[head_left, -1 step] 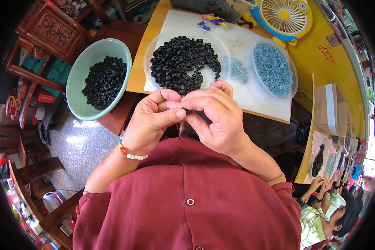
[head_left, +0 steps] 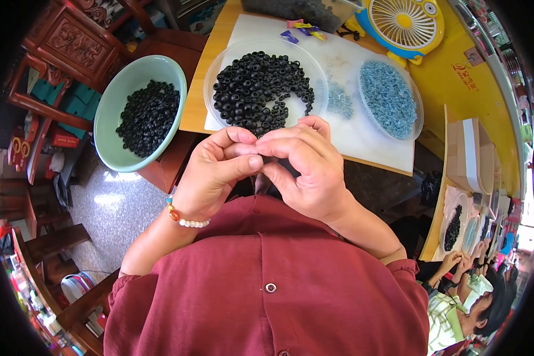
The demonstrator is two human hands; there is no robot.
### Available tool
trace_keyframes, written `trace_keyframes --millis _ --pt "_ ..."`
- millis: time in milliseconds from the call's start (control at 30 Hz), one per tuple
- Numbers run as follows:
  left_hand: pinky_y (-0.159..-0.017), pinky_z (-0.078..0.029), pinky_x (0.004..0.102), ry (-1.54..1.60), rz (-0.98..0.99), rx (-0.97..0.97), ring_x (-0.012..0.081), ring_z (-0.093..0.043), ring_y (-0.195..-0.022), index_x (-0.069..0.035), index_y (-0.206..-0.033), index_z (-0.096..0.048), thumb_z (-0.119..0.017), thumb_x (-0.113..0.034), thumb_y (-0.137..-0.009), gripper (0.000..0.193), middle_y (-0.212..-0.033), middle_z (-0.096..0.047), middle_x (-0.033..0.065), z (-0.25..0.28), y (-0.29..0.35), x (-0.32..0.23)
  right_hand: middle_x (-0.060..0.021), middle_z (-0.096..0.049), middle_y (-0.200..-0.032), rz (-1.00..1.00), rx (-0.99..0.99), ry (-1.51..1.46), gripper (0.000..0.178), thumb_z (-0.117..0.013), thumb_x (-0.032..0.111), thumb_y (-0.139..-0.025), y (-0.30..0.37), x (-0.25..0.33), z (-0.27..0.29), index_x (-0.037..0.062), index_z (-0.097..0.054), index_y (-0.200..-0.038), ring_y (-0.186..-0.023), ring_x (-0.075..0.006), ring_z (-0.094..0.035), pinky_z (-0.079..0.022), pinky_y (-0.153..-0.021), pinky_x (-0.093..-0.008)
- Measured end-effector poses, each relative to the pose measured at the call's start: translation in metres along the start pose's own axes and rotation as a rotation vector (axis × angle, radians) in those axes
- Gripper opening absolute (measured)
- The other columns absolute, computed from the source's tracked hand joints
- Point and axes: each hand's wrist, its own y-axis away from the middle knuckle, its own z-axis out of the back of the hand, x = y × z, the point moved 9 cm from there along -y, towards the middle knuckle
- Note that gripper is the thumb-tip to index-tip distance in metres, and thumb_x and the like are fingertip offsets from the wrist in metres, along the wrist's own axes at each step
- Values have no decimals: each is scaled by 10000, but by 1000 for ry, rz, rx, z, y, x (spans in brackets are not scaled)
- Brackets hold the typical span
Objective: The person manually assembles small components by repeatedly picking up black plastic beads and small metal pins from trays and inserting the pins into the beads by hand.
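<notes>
My left hand (head_left: pixel 216 166) and my right hand (head_left: pixel 305 169) meet fingertip to fingertip in front of my chest, at the table's near edge. Both are closed in a pinch. Whatever sits between the fingertips is too small and covered to make out. Just beyond them, a round clear tray (head_left: pixel 302 59) holds black beads (head_left: pixel 243 89), larger ones on the left and smaller ones on the right. Small clear-blue beads (head_left: pixel 388 98) fill another clear tray (head_left: pixel 420 127) to the right. Between the trays lies a loose patch of pale blue beads (head_left: pixel 340 101).
A pale green basin (head_left: pixel 104 133) of black beads stands left of the table, by a carved wooden chair (head_left: pixel 71 44). At the back are wrapped sweets (head_left: pixel 302 26), a clear bin (head_left: pixel 338 7) and a yellow-blue fan (head_left: pixel 403 24). Another person (head_left: pixel 457 314) works at the right.
</notes>
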Motion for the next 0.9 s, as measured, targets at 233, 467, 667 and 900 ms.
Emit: trace_keyframes --millis 233,467,667,900 --pt "-750 -510 221 -373 -290 -339 97 -620 -789 -3 -1091 -623 -615 -4 -849 242 -890 -656 36 66 0 -59 -79 -613 -977 -223 32 106 367 -707 72 -693 5 -44 8 83 -584 -1039 -883 -249 -587 -406 -800 -351" --pt "-776 -481 223 -902 -492 -670 80 -590 -826 -19 -1086 -652 -655 -52 -834 255 -951 -656 31 162 29 -126 -142 -623 -867 -627 20 377 150 -643 63 -785 53 -143 64 26 -637 -930 -734 -291 -629 -501 -655 -361" --pt "-799 -471 262 -1275 -700 -509 160 -617 -871 -46 -966 -692 -680 -45 -775 191 -923 -663 68 87 5 -102 -104 -585 -850 -588 -7 476 134 -644 85 -784 72 -153 48 57 -641 -914 -671 -278 -603 -483 -625 -362" --pt "-701 -467 370 -1672 -583 125 277 -596 -764 -64 -820 -707 -666 -141 -751 111 -827 -664 79 -20 -44 -26 -94 -579 -855 -468 -71 451 119 -656 70 -772 67 -140 33 59 -635 -888 -641 -269 -587 -475 -600 -359"
